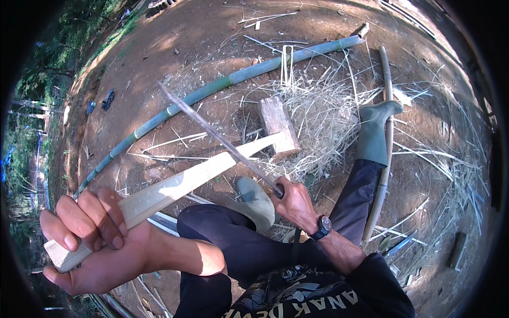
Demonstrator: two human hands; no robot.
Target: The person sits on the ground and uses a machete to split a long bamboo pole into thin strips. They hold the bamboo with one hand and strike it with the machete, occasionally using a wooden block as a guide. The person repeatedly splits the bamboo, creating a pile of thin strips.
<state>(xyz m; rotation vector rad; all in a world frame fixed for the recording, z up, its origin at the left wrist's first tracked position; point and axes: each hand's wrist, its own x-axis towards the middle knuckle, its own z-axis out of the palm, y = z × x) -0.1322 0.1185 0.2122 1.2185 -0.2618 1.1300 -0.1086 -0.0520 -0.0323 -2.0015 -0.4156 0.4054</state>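
My left hand (101,238) is wrapped round the wide end of a pale, flat wooden strip (180,185). The strip tapers away from me, and its narrow tip overlaps a squared wooden block (278,124) on the ground. In my right hand (297,204), which wears a dark watch at the wrist, is the dark handle of a long-bladed knife (212,132). Its blade points up and left, crossing over the strip near its middle; whether the edge touches the wood I cannot tell.
A long green bamboo pole (212,87) curves across the ground beyond the block. Thin shavings (323,116) are heaped right of the block. My boots (374,132) rest either side of it, the right one by a brown pole (387,79). Two small dark objects (107,99) lie far left.
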